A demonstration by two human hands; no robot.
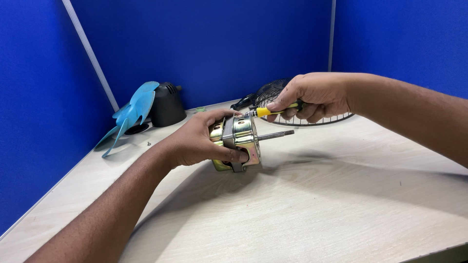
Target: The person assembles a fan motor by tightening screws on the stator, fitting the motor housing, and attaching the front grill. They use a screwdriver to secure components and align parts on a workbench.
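Gripping fan motor (239,141) – left hand (200,141) clasped; right hand (317,97) pinching screwdriver (270,111), tip seemingly touching

Single view only, head-worn cam. Looks forward and down from above the person's forearms, facing the corner of blue partition walls (209,44). Close range: both hands mid-frame, counter (302,209) fills lower half, its far edge meets the partitions. No 2nd view, so no shared area.
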